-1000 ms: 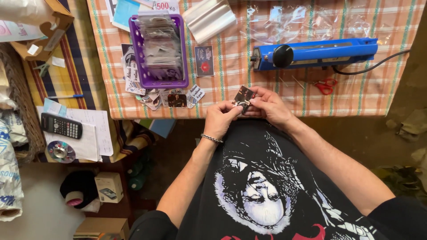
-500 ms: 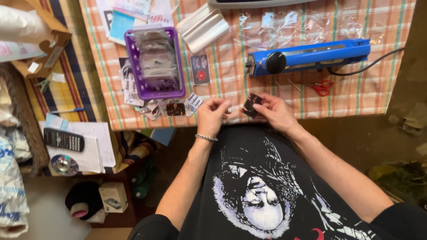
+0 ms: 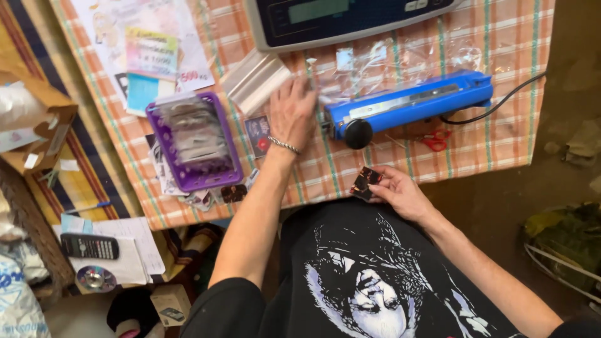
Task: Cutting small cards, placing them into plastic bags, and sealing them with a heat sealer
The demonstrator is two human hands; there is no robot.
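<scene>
L hand [image 3: 291, 112] fingers spread – on clear bags [image 3: 369, 62] | R hand [image 3: 397, 191] fingers pinch small card [image 3: 365, 182]

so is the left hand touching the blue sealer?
Apart. The head view shows the left hand flat on the tablecloth, with a strip of cloth visible between it and the blue sealer.

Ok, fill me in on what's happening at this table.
A person sits at a table with a checked cloth. The right hand holds a small dark card near the table edge. The left hand lies flat on the cloth, reaching toward clear plastic sleeves beside a blue heat sealer. A purple tray of packed sleeves sits to the left, a scale at the far edge.
</scene>
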